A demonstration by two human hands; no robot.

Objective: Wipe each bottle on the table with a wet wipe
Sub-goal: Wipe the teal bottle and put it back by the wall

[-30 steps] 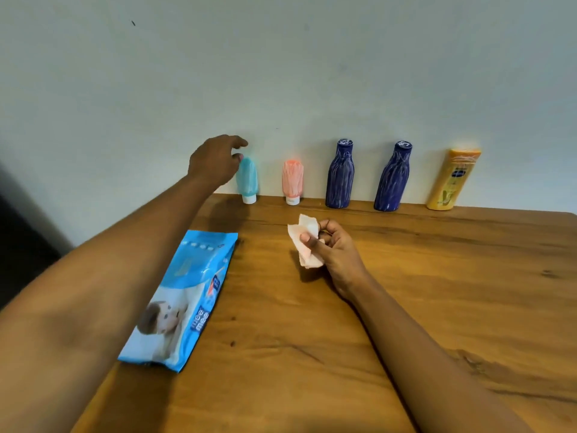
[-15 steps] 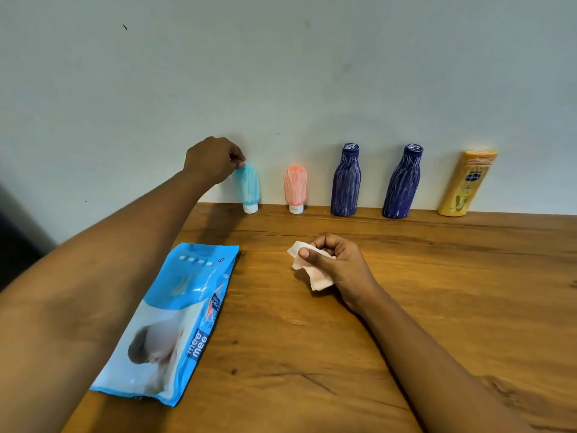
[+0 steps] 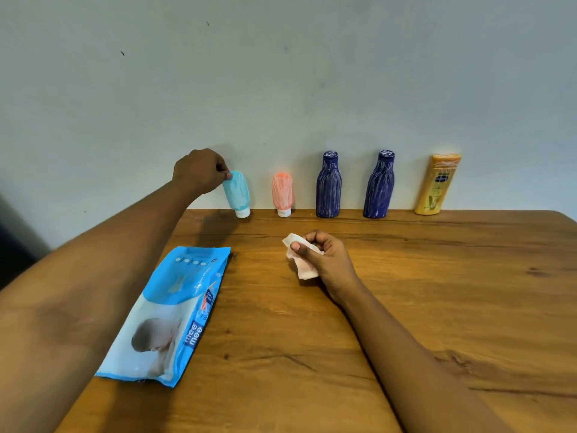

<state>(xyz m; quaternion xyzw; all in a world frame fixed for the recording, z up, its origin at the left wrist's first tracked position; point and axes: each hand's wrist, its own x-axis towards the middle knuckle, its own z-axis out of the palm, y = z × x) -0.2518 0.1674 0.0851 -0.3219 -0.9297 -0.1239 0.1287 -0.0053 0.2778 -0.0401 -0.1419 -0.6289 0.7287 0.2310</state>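
Five bottles stand in a row against the wall at the table's far edge. My left hand pinches the top of the teal bottle, which tilts left on its white cap. To its right stand a pink bottle, two dark blue bottles and a yellow bottle that leans on the wall. My right hand rests on the table in the middle and grips a crumpled white wet wipe.
A blue pack of wet wipes lies flat on the wooden table under my left forearm. The wall runs right behind the bottles. The table's left edge drops off beside the pack.
My left hand has closed on the top of the teal bottle and tipped it to the left. My right hand keeps the wipe and has barely moved.
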